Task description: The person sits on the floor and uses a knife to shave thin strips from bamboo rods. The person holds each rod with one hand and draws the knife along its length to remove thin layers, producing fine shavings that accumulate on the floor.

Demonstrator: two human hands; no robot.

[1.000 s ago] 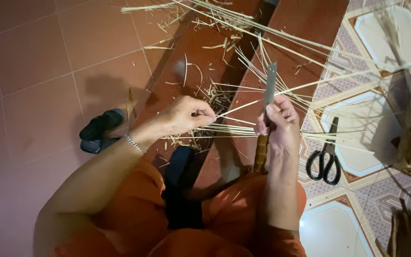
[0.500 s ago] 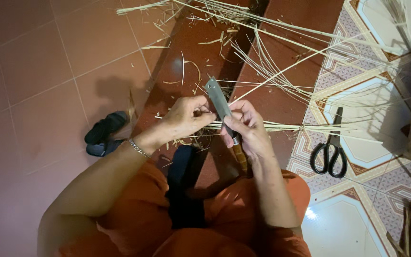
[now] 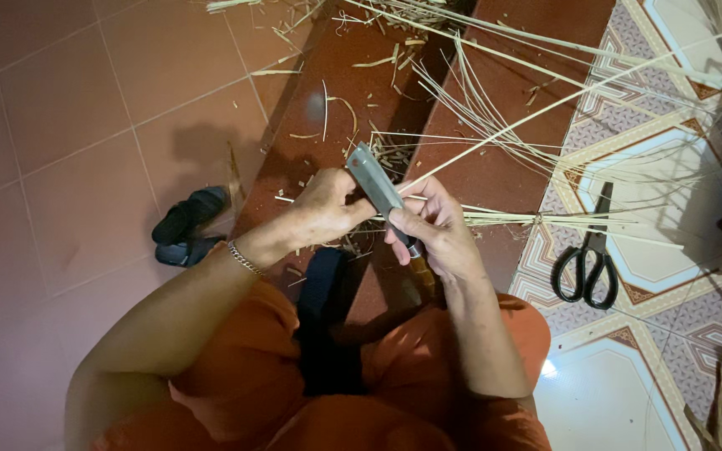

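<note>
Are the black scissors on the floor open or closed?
Closed. The scissors lie flat on the patterned tiles, blades together in one thin line, the two handle loops side by side.

Your right hand (image 3: 436,234) grips the knife (image 3: 375,185) against a thin strip (image 3: 495,142); your left hand (image 3: 327,209) pinches beside the blade.

Packages, labels, signs, screens: none in view, neither on the tiled floor nor along its edges or corners.
</note>
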